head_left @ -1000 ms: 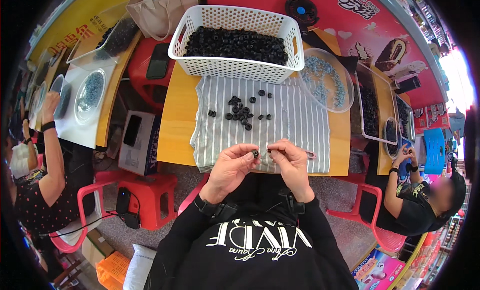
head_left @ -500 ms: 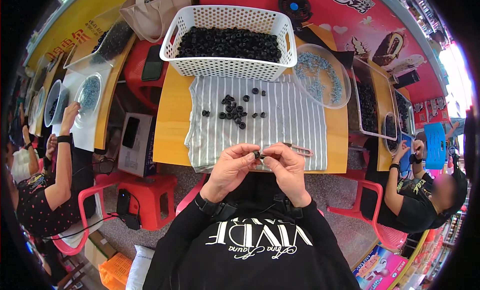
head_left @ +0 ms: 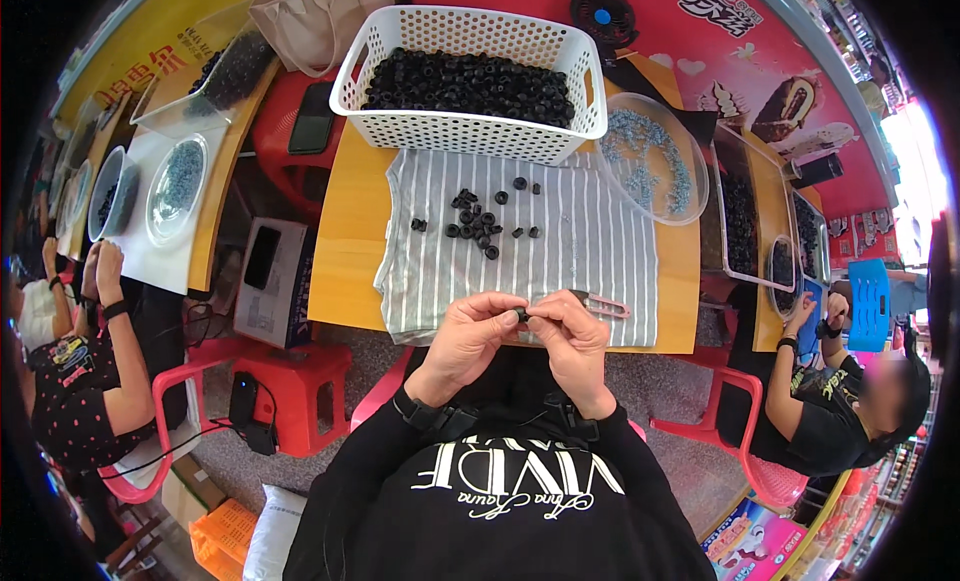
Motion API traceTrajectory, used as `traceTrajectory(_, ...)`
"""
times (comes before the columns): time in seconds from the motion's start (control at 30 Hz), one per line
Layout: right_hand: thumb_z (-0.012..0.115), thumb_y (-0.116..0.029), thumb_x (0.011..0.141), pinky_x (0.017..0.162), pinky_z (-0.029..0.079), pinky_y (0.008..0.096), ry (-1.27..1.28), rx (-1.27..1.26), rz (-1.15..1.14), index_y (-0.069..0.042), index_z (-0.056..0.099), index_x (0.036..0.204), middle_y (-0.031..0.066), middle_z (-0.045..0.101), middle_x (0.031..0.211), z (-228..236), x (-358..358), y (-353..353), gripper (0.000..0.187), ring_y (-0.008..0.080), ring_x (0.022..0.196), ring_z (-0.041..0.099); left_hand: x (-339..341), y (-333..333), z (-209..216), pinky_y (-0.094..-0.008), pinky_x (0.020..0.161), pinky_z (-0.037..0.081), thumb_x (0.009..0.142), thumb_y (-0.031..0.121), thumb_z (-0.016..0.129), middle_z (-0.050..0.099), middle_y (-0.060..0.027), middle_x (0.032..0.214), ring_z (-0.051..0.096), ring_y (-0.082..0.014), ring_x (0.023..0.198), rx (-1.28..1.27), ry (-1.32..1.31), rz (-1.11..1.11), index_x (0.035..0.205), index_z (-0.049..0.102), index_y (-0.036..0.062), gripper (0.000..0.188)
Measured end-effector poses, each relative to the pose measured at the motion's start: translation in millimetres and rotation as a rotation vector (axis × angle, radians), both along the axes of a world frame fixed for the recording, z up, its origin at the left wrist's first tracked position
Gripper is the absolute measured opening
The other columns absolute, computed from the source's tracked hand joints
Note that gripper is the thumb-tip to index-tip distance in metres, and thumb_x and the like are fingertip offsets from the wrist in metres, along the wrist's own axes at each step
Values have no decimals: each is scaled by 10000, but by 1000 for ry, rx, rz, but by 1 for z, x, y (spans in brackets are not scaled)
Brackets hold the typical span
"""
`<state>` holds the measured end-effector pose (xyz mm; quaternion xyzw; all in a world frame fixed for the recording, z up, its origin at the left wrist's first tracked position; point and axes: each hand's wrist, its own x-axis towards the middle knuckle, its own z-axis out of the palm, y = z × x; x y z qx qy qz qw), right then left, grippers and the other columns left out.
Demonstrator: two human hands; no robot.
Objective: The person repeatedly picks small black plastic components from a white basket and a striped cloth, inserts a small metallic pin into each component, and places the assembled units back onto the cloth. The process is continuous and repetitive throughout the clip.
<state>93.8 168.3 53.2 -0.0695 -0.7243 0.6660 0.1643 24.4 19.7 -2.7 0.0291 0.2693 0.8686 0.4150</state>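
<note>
Over the near edge of a grey striped cloth [head_left: 430,291], my left hand [head_left: 468,343] pinches a small black ring-shaped part [head_left: 521,314] between thumb and fingertips. My right hand [head_left: 572,343] meets it there, its thumb and forefinger closed at the same part; any smaller piece between those fingertips is hidden. Beside the right hand lies a pair of pink-handled thread snips [head_left: 607,306], partly covered by it. Farther off on the cloth is a loose cluster of several black ring-shaped parts [head_left: 474,221].
A white perforated basket [head_left: 470,139] full of black parts stands at the table's far side. Right of it sits a round clear tray [head_left: 700,206] with small bluish pieces. Co-workers sit at tables left and right. A red stool [head_left: 310,381] stands at left.
My fingertips have drawn closer together around the black part. The co-worker at left has pulled a hand back from the round tray. The view has shifted slightly.
</note>
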Motion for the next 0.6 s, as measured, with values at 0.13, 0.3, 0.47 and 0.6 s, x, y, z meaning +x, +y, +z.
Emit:
traceTrajectory(0.13,649,129,847,698,461,249,14,0,-22,17,690,928,57,622,864,1,-1,-2,144,126,795,582,1,0,2,-352,843,561,955,52,654,704,-80,1057,673,-171,941,11,1,3,1162,676,5,213)
traceTrajectory(0.3,674,102,862,688,439,233,30,115,17,28,670,931,51,613,878,-3,1,0,101,114,798,566,1,-2,-6,-351,840,567,961,62,649,703,-104,1062,679,-190,952,31,16,-10,1165,672,-6,216)
traceTrajectory(0.47,686,108,804,657,482,287,55,194,63,12,675,934,64,605,792,5,-3,3,162,177,741,600,-2,-5,-12,-354,853,574,968,67,642,698,-127,1081,682,-203,979,64,12,-76,1172,665,-16,221)
traceTrajectory(0.6,713,73,800,649,476,293,-4,185,167,-6,684,1016,64,603,804,6,-2,11,232,186,736,599,-4,-5,-3,-318,820,576,957,66,660,695,-119,1082,680,-179,960,62,-10,-102,1187,649,-27,249)
